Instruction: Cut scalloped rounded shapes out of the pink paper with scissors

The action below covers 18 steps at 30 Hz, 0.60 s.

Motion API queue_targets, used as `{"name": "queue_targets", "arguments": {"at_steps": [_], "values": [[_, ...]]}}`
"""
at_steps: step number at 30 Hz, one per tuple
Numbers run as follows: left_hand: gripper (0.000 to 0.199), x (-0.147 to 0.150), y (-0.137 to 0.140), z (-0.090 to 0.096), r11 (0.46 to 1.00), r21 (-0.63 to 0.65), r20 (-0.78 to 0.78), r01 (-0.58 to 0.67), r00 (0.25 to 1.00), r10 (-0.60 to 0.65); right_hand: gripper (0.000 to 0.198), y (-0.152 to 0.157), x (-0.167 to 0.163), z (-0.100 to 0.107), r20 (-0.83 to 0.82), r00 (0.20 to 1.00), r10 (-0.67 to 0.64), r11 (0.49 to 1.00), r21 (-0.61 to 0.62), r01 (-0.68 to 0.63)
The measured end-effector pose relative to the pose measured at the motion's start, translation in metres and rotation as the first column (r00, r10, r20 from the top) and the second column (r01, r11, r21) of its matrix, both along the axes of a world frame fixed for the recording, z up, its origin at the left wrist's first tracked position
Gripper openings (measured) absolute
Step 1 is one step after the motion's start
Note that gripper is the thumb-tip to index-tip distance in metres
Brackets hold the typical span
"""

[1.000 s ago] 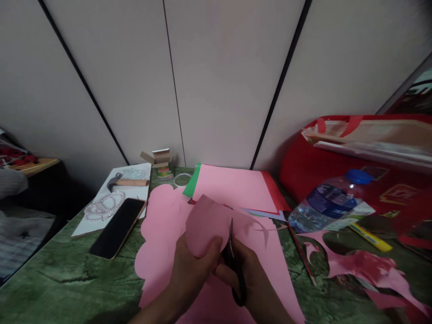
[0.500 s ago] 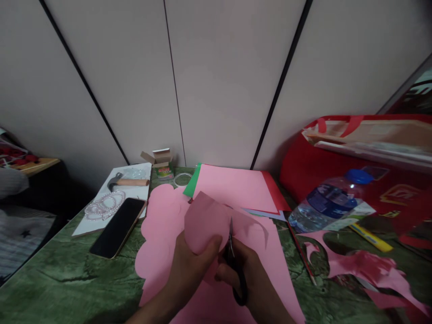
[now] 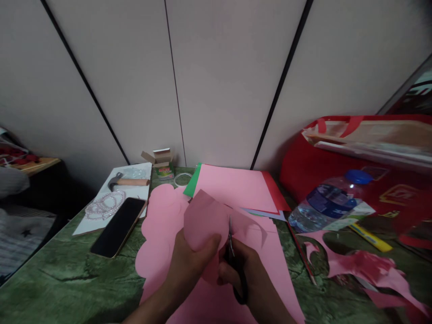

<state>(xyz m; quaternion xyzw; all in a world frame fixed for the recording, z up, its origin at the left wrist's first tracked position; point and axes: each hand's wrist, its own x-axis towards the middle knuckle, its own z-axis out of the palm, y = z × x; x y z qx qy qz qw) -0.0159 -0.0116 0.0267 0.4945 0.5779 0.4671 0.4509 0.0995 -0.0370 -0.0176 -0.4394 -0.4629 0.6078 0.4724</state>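
My left hand [image 3: 194, 256] pinches a piece of pink paper [image 3: 205, 220], thumb on top, its left side rounded and its top still cornered. In my right hand [image 3: 248, 265] is a pair of black-handled scissors [image 3: 231, 243], fingers through the handles. The blades stand at the paper's right edge, where a curved offcut strip [image 3: 249, 222] hangs to the right. Beneath both hands lie large pink sheets [image 3: 270, 270]. Several round pink paper pieces [image 3: 153, 256] overlap along their left side.
Left are a phone [image 3: 118, 227], bead strands [image 3: 104, 204] and a hammer [image 3: 130, 182]. At the back stand a small open box [image 3: 164, 172] and stacked coloured sheets [image 3: 232, 184]. Right are a water bottle [image 3: 326, 202], red bag [image 3: 303, 157], pencil [image 3: 301, 252], yellow cutter [image 3: 371, 237] and paper scraps [image 3: 367, 265].
The scissors and my right hand have shifted very slightly, and the strip beside the blades hangs a little differently. My left hand keeps its hold on the paper.
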Motion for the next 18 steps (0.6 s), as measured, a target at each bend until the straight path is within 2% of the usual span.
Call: {"name": "queue_targets", "arguments": {"at_steps": [13, 18], "values": [[0.017, -0.0015, 0.0027, -0.0007, 1.0, 0.008, 0.046, 0.021, 0.999, -0.022, 0.017, 0.0002, 0.0001, 0.0001, 0.022, 1.0, -0.001, 0.999, -0.037, 0.002], [0.02, -0.0025, 0.0053, -0.001, 0.999, -0.037, 0.035, 0.01, 0.999, -0.009, 0.02, 0.0002, 0.0002, 0.0002, 0.026, 1.0, 0.005, 0.999, -0.033, -0.004]]}}
